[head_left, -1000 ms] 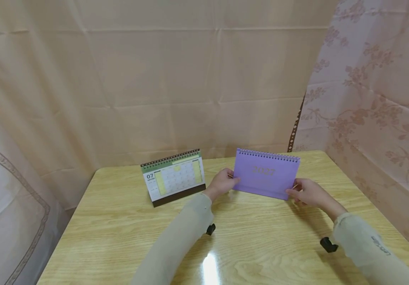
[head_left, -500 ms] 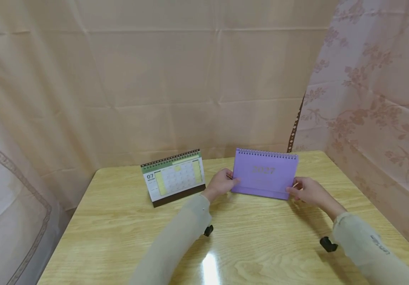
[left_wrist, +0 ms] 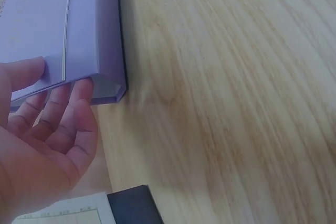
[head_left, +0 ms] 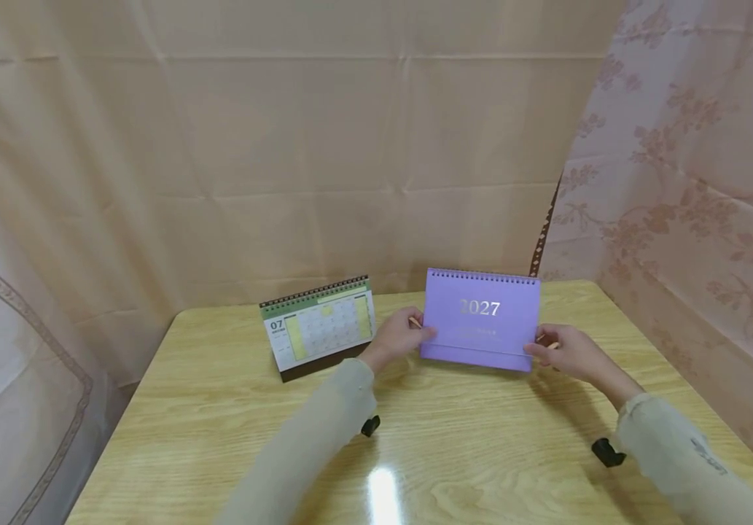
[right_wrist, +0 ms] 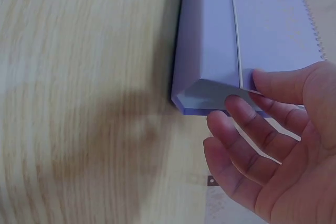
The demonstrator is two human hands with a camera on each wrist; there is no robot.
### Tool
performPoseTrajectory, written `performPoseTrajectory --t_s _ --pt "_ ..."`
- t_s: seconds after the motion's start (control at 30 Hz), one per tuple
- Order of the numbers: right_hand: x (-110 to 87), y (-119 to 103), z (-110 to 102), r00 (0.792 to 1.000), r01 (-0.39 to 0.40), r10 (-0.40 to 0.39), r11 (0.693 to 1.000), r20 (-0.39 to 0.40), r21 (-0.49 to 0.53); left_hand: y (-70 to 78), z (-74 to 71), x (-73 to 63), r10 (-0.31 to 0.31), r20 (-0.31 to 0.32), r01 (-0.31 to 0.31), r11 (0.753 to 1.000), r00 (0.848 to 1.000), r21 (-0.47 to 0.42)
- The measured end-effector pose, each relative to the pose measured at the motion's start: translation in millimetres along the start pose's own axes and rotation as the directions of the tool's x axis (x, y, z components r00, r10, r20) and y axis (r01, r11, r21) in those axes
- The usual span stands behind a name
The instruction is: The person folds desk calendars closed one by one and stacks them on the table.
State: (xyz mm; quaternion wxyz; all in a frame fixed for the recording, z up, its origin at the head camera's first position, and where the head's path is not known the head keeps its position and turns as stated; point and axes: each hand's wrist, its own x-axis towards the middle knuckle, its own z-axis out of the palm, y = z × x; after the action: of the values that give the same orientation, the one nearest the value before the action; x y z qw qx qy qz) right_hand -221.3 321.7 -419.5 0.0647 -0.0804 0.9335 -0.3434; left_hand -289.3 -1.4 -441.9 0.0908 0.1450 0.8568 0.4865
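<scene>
A purple desk calendar (head_left: 479,324) with "2027" on its cover stands on the table, its spiral binding along the top. My left hand (head_left: 397,337) pinches its left side near the lower corner, thumb on the cover and fingers behind. On the opposite side my right hand (head_left: 568,353) pinches the lower right edge the same way. In the left wrist view, the thumb of the left hand (left_wrist: 47,129) presses the cover beside a thin pale line. The right wrist view shows the right hand (right_wrist: 278,140) with its thumb on the cover and its other fingers curled below the open end.
Left of the purple calendar stands a second desk calendar (head_left: 324,328), open at a page marked 07, with a dark base. Both stand on the wood-grain table (head_left: 455,445). A beige curtain (head_left: 284,146) hangs behind, and a flowered pink curtain (head_left: 704,182) hangs at the right.
The purple calendar has shifted slightly left and turned to face the camera more squarely. My left hand has moved a little left with it. The other calendar has stayed put.
</scene>
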Motion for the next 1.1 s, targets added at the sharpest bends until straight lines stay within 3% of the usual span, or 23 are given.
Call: performPoseTrajectory --t_s 0.2,0.4,0.77,1.1 --pt "-1.7 -10 0 0.999 -0.013 0.005 0.987 0.045 0.163 -1.4 -14.4 -7.5 -0.005 0.015 0.005 0.998 1.0 -0.058" --pt "-1.9 -16 -3 0.994 -0.063 0.033 0.951 0.104 0.303 -0.6 -27.4 -15.7 0.026 0.017 -0.025 0.999 1.0 -0.046" --pt "-3.9 -25 -7 0.99 -0.08 0.026 0.907 0.136 0.413 6.3 -44.3 -29.5 0.025 0.082 -0.022 0.999 0.996 -0.039" --pt "-6.1 -20 -6 0.98 -0.081 -0.031 0.839 0.196 0.539 7.3 -48.7 -44.0 0.05 0.159 -0.025 0.988 0.986 -0.153"
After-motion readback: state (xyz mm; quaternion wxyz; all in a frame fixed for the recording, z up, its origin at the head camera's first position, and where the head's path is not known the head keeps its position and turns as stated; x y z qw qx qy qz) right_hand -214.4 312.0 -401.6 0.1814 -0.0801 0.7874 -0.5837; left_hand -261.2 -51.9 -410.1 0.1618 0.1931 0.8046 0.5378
